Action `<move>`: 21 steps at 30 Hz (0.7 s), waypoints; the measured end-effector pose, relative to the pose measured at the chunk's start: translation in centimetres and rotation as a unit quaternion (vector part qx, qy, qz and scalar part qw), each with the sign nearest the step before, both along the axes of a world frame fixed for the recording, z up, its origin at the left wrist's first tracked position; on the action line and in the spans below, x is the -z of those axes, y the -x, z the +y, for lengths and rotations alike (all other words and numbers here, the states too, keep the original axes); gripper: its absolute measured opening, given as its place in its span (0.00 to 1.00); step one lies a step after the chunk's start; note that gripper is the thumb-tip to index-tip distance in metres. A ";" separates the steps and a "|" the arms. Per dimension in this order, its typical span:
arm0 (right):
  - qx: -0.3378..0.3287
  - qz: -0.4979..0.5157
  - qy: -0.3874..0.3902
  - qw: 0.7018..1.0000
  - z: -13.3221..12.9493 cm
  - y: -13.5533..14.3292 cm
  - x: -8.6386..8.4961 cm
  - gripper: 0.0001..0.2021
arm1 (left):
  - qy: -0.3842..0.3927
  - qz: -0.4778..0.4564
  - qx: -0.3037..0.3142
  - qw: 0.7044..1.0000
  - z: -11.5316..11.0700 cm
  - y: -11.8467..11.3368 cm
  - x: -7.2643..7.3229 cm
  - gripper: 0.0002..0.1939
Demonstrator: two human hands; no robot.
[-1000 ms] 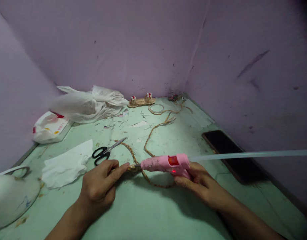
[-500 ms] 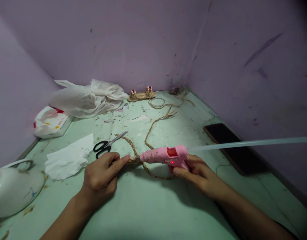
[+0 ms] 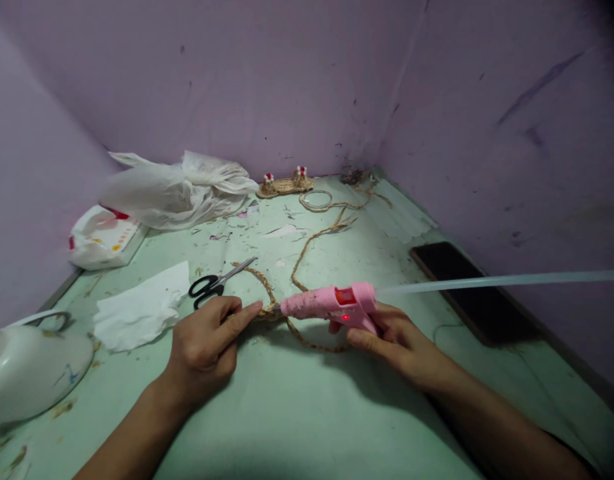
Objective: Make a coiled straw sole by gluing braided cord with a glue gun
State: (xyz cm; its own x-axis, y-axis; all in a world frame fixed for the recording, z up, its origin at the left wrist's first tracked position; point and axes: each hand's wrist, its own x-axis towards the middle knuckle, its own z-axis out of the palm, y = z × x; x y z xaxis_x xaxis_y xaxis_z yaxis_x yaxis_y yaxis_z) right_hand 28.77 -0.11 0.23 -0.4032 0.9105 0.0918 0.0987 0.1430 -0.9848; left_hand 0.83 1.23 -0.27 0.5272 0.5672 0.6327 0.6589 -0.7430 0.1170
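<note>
1 glue gun [image 3: 309,304]: right fingers [image 3: 365,340] gripping | 1 braid [image 3: 270,314]: left fingers [image 3: 239,323] pinching | 1 phone [image 3: 444,259]

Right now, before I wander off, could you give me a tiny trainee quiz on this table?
1. Which hand holds the pink glue gun?
2. Fill in the colour: a glowing ___ light shows on its side.
3. True or false: in this view, the white tissue lies left of the scissors.

Key:
1. The right hand.
2. Red.
3. True.
</note>
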 end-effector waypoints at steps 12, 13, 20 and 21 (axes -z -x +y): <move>0.021 -0.002 0.006 1.000 0.0 0.4 0.3 0.05 | 0.003 -0.007 -0.003 1.000 0.0 -0.1 0.1 0.25; 0.021 -0.001 0.008 1.000 0.0 0.4 0.2 0.06 | 0.002 -0.006 -0.004 1.000 0.0 -0.1 0.1 0.25; 0.014 0.005 0.019 1.000 0.0 0.5 0.1 0.06 | 0.001 -0.007 -0.006 1.000 0.1 -0.1 0.0 0.25; 0.013 0.006 0.019 1.000 0.0 0.5 0.0 0.07 | 0.000 -0.006 -0.007 1.000 0.1 -0.1 0.0 0.25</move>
State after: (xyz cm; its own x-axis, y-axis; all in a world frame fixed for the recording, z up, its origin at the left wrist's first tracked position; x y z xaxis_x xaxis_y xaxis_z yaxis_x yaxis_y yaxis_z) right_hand 28.30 -0.07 0.18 -0.3793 0.9232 0.0610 0.0902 0.1025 -0.9906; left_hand 0.93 1.35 -0.25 0.5122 0.5738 0.6390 0.6671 -0.7344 0.1247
